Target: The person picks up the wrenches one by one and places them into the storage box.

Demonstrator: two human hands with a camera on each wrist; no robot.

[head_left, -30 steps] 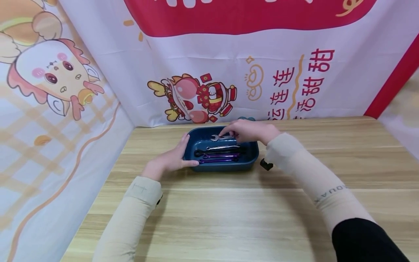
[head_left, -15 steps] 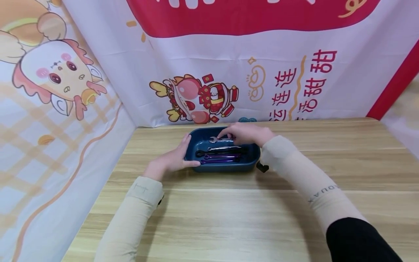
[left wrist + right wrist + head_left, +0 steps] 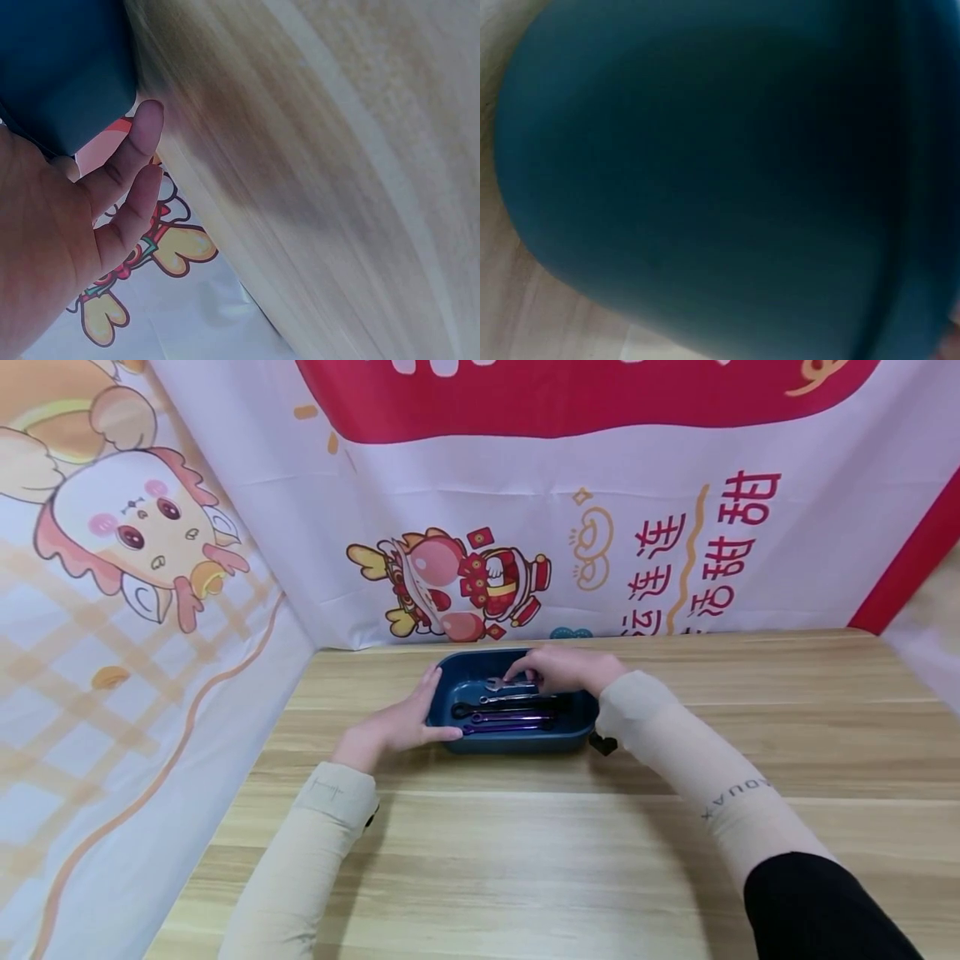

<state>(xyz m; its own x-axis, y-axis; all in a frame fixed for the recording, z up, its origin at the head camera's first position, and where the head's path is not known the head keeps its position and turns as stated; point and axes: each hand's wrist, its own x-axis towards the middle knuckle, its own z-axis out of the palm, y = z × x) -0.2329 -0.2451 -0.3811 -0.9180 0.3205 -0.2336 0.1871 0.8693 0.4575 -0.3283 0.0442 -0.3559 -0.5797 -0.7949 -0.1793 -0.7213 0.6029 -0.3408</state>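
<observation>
A dark blue plastic bin (image 3: 517, 745) stands near the back of the table with several wrenches in it. My left hand (image 3: 401, 718) rests at its left end, thumb along the front rim and fingers straight at the left side; the left wrist view shows two slightly bent fingers (image 3: 124, 169) beside the bin. Inside the back part of the bin, my right hand (image 3: 566, 670) holds a silver open-ended wrench (image 3: 497, 684), its jaw end pointing left. In front of it lie another silver wrench (image 3: 517, 697), a black wrench (image 3: 498, 710) and purple wrenches (image 3: 510, 727).
The bin stands on a wood-grain table (image 3: 525, 852). A printed cloth (image 3: 285, 502) hangs behind and on the left. A small black object (image 3: 602, 744) shows under the right wrist. In the right wrist view, the bin's outer wall (image 3: 690, 172) fills most of the picture.
My right hand has moved down slightly with the silver wrench, which sits lower in the bin, close to the other wrenches. My left hand stays at the bin's left end.
</observation>
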